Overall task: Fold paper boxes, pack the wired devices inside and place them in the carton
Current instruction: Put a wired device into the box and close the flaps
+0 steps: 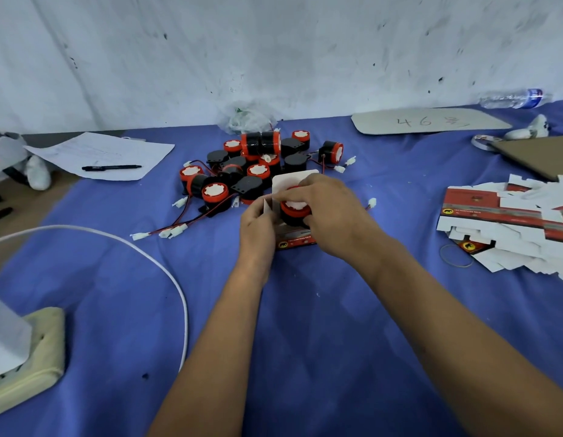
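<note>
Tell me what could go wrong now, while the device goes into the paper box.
1. The right hand pushes the device into the paper box, and its wire is hidden, so it might get pinched under a flap.
2. The left hand holds only one side flap; the thin box could buckle or tip.
3. Loose wires of the device pile lie close and could snag.

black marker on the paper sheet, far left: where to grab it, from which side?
Take the black marker mid-barrel, coming from above with the grip across its width. It lies flat on the paper sheet, long axis left to right, with clear space on both long sides, so a top pinch looks easiest.
</note>
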A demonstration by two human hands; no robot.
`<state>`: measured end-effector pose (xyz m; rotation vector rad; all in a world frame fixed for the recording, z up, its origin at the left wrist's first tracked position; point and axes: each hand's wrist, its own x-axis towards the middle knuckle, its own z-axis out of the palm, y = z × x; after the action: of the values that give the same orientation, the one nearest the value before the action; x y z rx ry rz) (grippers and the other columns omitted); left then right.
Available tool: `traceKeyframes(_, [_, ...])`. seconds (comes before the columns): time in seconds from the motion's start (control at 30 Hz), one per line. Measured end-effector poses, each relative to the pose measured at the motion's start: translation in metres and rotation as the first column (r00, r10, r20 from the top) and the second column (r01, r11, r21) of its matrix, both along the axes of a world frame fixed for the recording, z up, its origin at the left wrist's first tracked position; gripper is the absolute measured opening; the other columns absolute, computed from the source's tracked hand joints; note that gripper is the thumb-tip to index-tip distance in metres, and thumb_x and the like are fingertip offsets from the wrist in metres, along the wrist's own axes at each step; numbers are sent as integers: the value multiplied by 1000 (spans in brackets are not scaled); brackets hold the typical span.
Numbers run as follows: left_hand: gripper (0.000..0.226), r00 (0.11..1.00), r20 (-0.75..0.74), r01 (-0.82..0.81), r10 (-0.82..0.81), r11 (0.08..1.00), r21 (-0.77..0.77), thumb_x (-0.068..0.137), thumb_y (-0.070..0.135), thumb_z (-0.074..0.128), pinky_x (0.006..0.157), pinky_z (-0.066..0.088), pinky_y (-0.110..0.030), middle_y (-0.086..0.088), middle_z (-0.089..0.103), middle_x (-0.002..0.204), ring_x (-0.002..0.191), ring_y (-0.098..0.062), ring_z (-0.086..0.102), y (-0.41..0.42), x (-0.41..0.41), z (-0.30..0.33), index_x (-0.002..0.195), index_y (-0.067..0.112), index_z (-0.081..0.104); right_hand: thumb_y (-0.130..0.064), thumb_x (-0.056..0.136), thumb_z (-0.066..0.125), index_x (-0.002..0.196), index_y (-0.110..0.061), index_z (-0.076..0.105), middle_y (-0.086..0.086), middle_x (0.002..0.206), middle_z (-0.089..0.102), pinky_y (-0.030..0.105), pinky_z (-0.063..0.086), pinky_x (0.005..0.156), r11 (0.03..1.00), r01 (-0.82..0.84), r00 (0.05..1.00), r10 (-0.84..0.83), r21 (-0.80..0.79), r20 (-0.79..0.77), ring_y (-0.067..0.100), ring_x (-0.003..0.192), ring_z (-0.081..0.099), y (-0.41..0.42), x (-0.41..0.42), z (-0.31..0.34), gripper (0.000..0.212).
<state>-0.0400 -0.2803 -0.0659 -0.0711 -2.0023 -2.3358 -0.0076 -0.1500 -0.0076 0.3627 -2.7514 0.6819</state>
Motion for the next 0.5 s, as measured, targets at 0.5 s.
traceKeyframes(0.5, [33,992,-93,80,-86,995,-62,100,1,42,53,46,-15,11,68,69,61,-3,60,-4,-2,1,90,16,69,-4,87,62,126,-16,53,4,123,56,41,52,80,986,99,982,-75,135,-175,26,101,57,-26,6,0,42])
